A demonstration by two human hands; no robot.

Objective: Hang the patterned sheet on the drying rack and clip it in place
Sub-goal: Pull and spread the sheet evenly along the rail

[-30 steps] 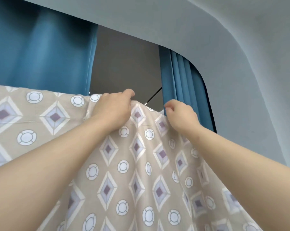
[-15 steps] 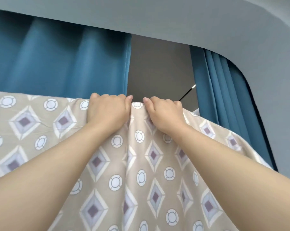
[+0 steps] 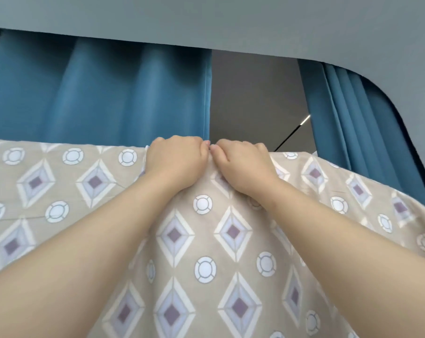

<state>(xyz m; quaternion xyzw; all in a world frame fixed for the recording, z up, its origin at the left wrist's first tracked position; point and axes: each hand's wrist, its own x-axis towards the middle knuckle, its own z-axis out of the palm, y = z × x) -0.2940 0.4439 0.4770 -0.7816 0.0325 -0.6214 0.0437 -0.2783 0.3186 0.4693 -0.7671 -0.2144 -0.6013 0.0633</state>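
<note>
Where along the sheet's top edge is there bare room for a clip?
On the patterned sheet, the top edge is bare left of the left hand, below the left curtain, and right of the right hand, toward the right curtain. The centre is crowded: both hands grip the edge, thumbs nearly touching.

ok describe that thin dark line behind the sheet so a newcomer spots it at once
Find the grey gap between the wide blue curtain and the narrower blue curtain. Low on its right, just above the right hand gripping the patterned sheet, a thin dark line slants up to the right. Nothing else there is so slender, and its upper end glints white.
</note>
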